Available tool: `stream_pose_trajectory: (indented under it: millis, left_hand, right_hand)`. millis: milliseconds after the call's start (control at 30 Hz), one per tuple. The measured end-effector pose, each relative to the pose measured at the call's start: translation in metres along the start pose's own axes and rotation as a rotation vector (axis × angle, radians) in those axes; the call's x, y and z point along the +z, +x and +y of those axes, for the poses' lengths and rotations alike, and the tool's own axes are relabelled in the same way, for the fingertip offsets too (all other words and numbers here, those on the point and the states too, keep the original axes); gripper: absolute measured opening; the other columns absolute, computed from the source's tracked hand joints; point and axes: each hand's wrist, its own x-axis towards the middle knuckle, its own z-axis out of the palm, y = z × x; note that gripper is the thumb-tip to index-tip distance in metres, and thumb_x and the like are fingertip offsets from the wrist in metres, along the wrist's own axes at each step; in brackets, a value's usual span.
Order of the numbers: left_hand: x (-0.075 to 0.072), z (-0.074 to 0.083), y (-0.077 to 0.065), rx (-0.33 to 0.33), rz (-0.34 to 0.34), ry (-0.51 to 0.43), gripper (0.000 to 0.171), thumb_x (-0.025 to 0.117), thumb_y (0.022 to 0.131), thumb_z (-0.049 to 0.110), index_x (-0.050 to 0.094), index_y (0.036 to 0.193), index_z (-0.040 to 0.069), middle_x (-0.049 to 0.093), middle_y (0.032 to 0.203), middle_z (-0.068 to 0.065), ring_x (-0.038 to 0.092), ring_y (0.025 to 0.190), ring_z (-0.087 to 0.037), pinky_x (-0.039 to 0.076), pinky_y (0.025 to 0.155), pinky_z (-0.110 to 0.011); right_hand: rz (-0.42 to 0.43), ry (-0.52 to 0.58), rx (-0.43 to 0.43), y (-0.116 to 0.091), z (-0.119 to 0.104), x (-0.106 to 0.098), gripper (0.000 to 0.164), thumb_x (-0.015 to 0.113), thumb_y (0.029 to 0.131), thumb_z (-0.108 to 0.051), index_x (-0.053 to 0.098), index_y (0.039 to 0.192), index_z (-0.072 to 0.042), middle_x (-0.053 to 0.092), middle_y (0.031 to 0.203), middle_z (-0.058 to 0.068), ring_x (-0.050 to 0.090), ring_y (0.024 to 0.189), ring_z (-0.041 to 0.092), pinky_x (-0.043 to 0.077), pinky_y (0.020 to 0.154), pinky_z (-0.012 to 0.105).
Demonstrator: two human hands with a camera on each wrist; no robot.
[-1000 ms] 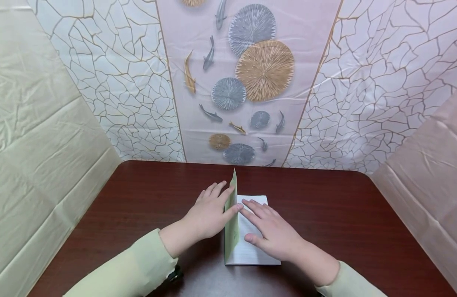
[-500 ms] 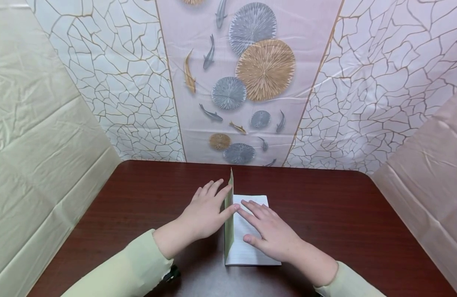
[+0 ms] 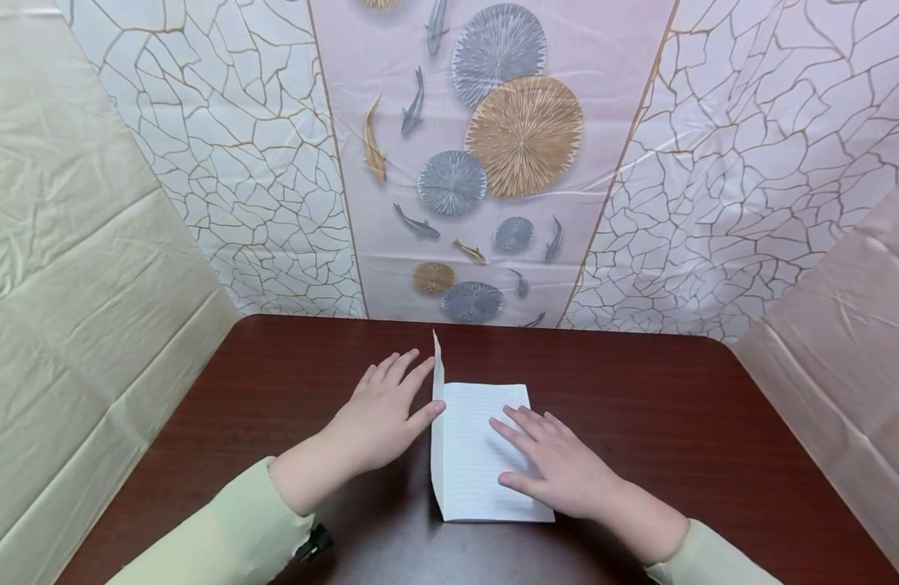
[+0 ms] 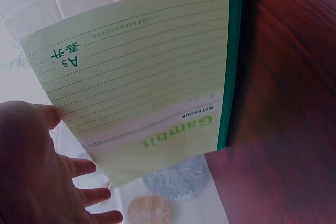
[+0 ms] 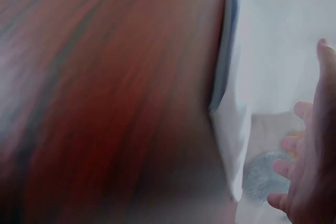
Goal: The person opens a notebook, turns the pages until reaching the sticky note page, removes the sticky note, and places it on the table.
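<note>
1 cream cloth wall (image 3: 91,268): creased, slanted along the far left of the dark red-brown table (image 3: 676,431).
Left sleeve (image 3: 208,528): pale green, reached in from lower left; dark item (image 3: 313,543) below the cuff, too small to identify.
Left hand (image 3: 376,422): left of the raised cover; fingers straight and spread, not clenched. Thumb tip touched the cover's free edge, seen from the left wrist; index fingertip lay close to that edge, contact could not be told.
Cover (image 4: 136,87): stood nearly upright along the notebook's left side. Outer face pale green with ruled lines, printed "Gambit", "NOTEBOOK" and "A5"; darker green spine strip (image 4: 231,66).
Notebook (image 3: 467,487): lay on the table near the middle, between the 2 hands, its white ruled page facing up.
Backdrop (image 3: 486,219): hung behind the table's far edge; pinkish middle panel with fish and round motifs, 2 white flanks with gold crack lines.
Right hand (image 3: 555,463): over the page's right part; fingers extended and apart, grasping nothing. Contact with the paper could not be told.
Right sleeve (image 3: 715,556): same pale green, cut by the bottom edge of the head view.
Pinkish cloth wall (image 3: 836,357): folded and creased, bounded the far right.
</note>
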Motion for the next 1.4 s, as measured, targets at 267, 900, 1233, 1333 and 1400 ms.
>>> stream_pose_trajectory:
  millis: [267, 900, 1233, 1333, 1400]
  left_hand:
    - [-0.007, -0.01, -0.008, -0.028, -0.024, 0.028, 0.06, 0.04, 0.093, 0.052, 0.03, 0.145, 0.024, 0.028, 0.149, -0.005, 0.02, 0.139, -0.03, 0.015, 0.11, -0.051]
    - [0.0, -0.038, -0.026, -0.118, -0.025, 0.052, 0.058, 0.058, 0.087, 0.024, 0.041, 0.138, 0.004, 0.056, 0.126, -0.012, 0.049, 0.117, -0.032, 0.026, 0.105, -0.051]
    - [0.016, -0.052, -0.032, -0.196, -0.084, 0.064, 0.058, 0.063, 0.085, 0.025, 0.045, 0.134, 0.0, 0.059, 0.121, -0.014, 0.05, 0.111, -0.034, 0.034, 0.094, -0.052]
    - [0.022, -0.055, -0.034, -0.213, -0.107, 0.067, 0.06, 0.064, 0.084, 0.027, 0.045, 0.134, 0.0, 0.059, 0.121, -0.014, 0.05, 0.112, -0.035, 0.034, 0.094, -0.052]
    - [0.025, -0.056, -0.035, -0.22, -0.126, 0.069, 0.064, 0.065, 0.084, 0.031, 0.044, 0.134, -0.002, 0.059, 0.121, -0.016, 0.05, 0.113, -0.037, 0.034, 0.095, -0.052]
  right_hand:
    - [-0.002, -0.025, 0.035, -0.014, 0.015, 0.007, 0.076, 0.047, 0.081, -0.069, 0.038, 0.142, -0.025, 0.035, 0.147, 0.006, 0.032, 0.134, 0.03, 0.025, 0.105, 0.054]
    - [-0.113, -0.062, 0.049, -0.026, 0.027, 0.012, 0.082, 0.044, 0.078, -0.074, 0.035, 0.143, -0.025, 0.032, 0.149, -0.003, 0.026, 0.137, 0.027, 0.019, 0.107, 0.055]
    - [-0.175, -0.08, 0.068, -0.031, 0.028, 0.01, 0.081, 0.04, 0.079, -0.075, 0.032, 0.144, -0.028, 0.028, 0.15, -0.006, 0.023, 0.139, 0.024, 0.016, 0.108, 0.055]
    - [-0.166, -0.085, 0.063, -0.033, 0.028, 0.009, 0.081, 0.04, 0.078, -0.076, 0.033, 0.144, -0.028, 0.029, 0.15, -0.005, 0.025, 0.138, 0.025, 0.018, 0.107, 0.055]
    - [-0.163, -0.085, 0.061, -0.034, 0.028, 0.01, 0.081, 0.04, 0.078, -0.076, 0.034, 0.144, -0.028, 0.03, 0.149, -0.005, 0.025, 0.138, 0.025, 0.018, 0.107, 0.056]
